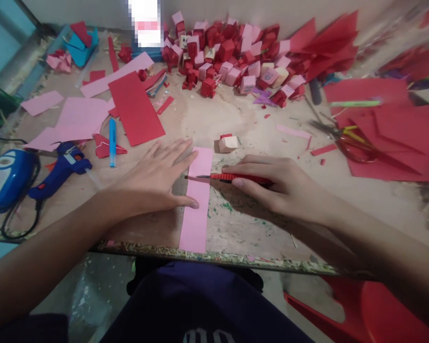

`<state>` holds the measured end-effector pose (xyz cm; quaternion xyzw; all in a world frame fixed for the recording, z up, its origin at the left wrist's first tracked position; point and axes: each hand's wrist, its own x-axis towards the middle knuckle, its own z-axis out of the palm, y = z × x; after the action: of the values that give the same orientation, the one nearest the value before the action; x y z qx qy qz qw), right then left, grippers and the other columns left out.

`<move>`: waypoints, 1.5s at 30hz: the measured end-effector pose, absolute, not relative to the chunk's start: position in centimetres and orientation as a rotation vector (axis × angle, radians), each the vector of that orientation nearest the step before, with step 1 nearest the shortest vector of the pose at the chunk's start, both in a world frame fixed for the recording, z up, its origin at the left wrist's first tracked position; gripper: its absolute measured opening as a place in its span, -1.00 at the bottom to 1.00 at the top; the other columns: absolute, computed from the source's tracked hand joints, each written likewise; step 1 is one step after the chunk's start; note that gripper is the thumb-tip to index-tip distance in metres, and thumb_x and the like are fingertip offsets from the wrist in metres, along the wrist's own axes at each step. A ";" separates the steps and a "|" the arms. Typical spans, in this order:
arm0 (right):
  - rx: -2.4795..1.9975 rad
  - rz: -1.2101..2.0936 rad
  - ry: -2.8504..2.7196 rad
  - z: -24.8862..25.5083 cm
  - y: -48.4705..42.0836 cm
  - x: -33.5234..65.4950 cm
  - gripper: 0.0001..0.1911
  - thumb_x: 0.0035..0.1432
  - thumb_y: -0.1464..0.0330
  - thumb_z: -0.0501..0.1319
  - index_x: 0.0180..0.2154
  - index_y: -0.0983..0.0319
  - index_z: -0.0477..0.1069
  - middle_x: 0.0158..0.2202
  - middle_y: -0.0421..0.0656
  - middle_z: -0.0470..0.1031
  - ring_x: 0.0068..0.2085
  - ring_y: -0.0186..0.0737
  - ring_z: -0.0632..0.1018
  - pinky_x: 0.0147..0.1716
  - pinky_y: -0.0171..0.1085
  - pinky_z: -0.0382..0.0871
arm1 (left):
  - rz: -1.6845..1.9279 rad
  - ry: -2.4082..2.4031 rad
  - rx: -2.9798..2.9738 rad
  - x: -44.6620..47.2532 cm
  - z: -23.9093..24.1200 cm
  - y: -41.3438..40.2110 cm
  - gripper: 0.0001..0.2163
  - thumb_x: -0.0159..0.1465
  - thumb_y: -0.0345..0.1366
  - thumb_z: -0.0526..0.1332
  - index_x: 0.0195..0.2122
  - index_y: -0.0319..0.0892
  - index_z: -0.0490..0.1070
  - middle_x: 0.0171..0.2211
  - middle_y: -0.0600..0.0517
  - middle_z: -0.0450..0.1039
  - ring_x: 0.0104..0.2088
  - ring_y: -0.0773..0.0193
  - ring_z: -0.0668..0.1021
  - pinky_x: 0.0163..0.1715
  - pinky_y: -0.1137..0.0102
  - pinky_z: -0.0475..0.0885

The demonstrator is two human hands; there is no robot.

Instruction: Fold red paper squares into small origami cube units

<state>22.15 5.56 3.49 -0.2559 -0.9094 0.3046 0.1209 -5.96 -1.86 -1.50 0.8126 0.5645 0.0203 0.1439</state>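
A long pink paper strip (197,209) lies on the worn table (250,224), running from the middle toward the near edge. My left hand (153,178) lies flat on the table with fingers stretched out, thumb and fingertips pressing the strip's left side. My right hand (275,183) grips a red utility knife (236,178) lying across the strip, its blade tip reaching past the strip's left edge. A small cream paper cube (228,143) sits just beyond the strip's far end.
A pile of red and pink paper cubes (232,55) fills the back. Red sheets (389,138) and scissors (343,136) lie right. A red card (136,108), pink sheets (75,119), a blue marker (112,142) and a blue glue gun (59,171) lie left.
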 end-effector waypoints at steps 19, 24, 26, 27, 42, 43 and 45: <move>-0.756 0.817 -2.649 3.0 6.2 23.1 -0.69 0.46 0.29 0.17 0.06 0.14 0.66 -0.12 -0.06 0.64 -0.22 -0.10 0.65 -0.17 -0.14 0.52 | -0.028 1.610 2.273 -5.7 -0.6 -1.7 0.07 0.21 0.45 0.17 0.58 -0.04 -0.13 0.61 -0.03 -0.30 0.58 -0.15 -0.14 0.52 0.01 -0.31; -0.764 0.792 -2.675 3.5 6.5 24.5 -0.70 0.47 0.29 0.16 0.04 0.13 0.65 -0.19 -0.05 0.62 -0.27 -0.09 0.62 -0.27 -0.14 0.46 | -0.136 1.638 2.246 -5.3 0.6 -1.9 0.02 0.27 0.42 0.13 0.58 -0.07 -0.13 0.62 -0.02 -0.36 0.58 -0.17 -0.18 0.52 0.01 -0.31; -0.791 0.770 -2.688 3.6 6.6 25.1 -0.69 0.46 0.29 0.16 0.02 0.14 0.66 -0.22 -0.05 0.62 -0.30 -0.09 0.61 -0.31 -0.14 0.43 | -0.141 1.647 2.244 -5.2 0.8 -1.9 0.02 0.27 0.41 0.15 0.58 -0.07 -0.12 0.62 -0.02 -0.36 0.58 -0.16 -0.17 0.52 0.01 -0.30; -0.807 0.755 -2.697 3.7 6.6 25.4 -0.69 0.46 0.29 0.15 0.01 0.15 0.66 -0.23 -0.05 0.61 -0.32 -0.10 0.60 -0.33 -0.14 0.41 | -0.136 1.651 2.247 -5.2 0.8 -1.9 0.02 0.27 0.40 0.16 0.58 -0.08 -0.11 0.62 -0.03 -0.36 0.58 -0.16 -0.17 0.52 0.01 -0.29; -1.226 0.388 -2.461 3.1 6.6 31.6 -0.67 0.37 0.20 0.18 0.00 0.13 0.64 -0.04 0.06 0.61 -0.06 0.22 0.62 -0.07 0.17 0.51 | -0.018 1.658 2.335 -4.9 1.6 -1.7 -0.04 0.33 0.34 0.16 0.55 -0.20 -0.02 0.59 -0.16 -0.20 0.57 -0.14 -0.04 0.51 -0.05 -0.13; -1.239 0.364 -2.448 2.9 6.6 32.0 -0.67 0.35 0.20 0.19 -0.01 0.16 0.65 -0.06 0.08 0.61 -0.06 0.22 0.62 -0.09 0.17 0.51 | -0.029 1.616 2.355 -4.9 1.6 -1.5 -0.08 0.36 0.33 0.12 0.55 -0.18 -0.02 0.59 -0.14 -0.19 0.57 -0.11 -0.04 0.51 -0.06 -0.15; -1.278 0.343 -2.429 2.4 6.6 32.6 -0.70 0.35 0.21 0.20 -0.02 0.11 0.65 -0.06 0.05 0.61 -0.04 0.22 0.61 -0.08 0.16 0.52 | -0.076 1.540 2.386 -4.8 1.6 -1.2 -0.11 0.39 0.32 0.07 0.56 -0.16 -0.05 0.59 -0.12 -0.17 0.57 -0.09 -0.03 0.51 -0.08 -0.19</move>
<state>32.57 6.62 2.40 -0.4540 -0.8627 0.1217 0.1864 -4.83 -1.17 1.61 0.8304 0.5360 -0.0265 0.1497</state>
